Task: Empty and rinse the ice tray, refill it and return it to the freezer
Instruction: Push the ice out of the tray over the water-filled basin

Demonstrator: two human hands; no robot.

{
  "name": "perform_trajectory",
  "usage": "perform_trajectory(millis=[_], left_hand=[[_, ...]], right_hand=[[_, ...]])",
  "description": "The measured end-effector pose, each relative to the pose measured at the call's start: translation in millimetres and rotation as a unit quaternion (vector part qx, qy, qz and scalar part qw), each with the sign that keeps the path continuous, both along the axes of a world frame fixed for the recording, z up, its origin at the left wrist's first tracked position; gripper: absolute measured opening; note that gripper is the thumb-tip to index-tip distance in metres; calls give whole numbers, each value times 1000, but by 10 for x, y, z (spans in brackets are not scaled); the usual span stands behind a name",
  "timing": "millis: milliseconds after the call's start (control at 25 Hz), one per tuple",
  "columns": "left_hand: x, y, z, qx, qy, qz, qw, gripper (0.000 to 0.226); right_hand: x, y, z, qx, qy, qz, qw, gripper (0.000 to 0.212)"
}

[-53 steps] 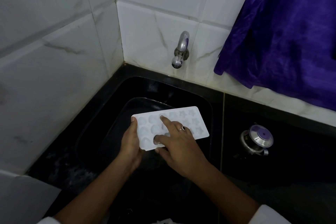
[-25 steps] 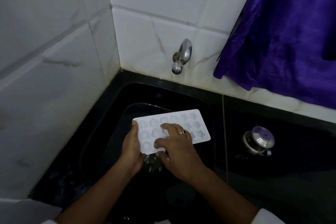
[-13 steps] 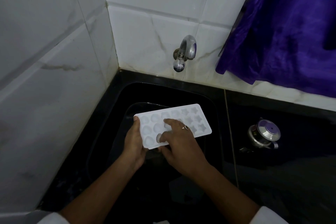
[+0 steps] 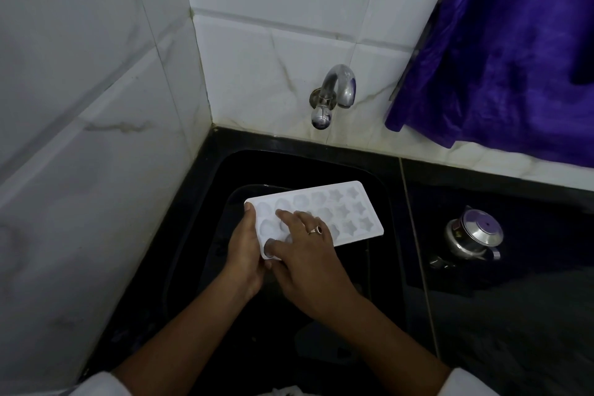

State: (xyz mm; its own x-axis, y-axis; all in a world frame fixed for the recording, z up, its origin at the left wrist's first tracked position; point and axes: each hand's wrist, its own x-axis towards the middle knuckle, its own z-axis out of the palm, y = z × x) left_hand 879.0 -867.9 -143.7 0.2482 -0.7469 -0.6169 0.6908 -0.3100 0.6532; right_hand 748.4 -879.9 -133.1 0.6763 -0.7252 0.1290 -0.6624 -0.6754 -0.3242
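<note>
Left hand [image 4: 244, 254] fingers clamping ice tray [image 4: 340, 212] at frame-left end; right hand [image 4: 308, 262] fingers apart, pressing cavities. Risk: one-end hold slipping, tray dropping into sink [image 4: 289, 164].

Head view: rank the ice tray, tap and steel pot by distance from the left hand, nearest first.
1. ice tray: touching, since the left hand grips its left end.
2. tap: up and to the right, at the back.
3. steel pot: far right, on the dark counter.
</note>
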Motion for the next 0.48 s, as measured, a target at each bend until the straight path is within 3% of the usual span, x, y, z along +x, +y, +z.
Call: perform_trajectory(millis=[240,480], left_hand=[[-3,29,-75,10,14,8,1000,65],[54,48,-81,7,6,7,1000,64]], right_hand=[[-30,-48,24,32,0,16,999,17],[-19,-63,47,-26,44,31,998,28]])
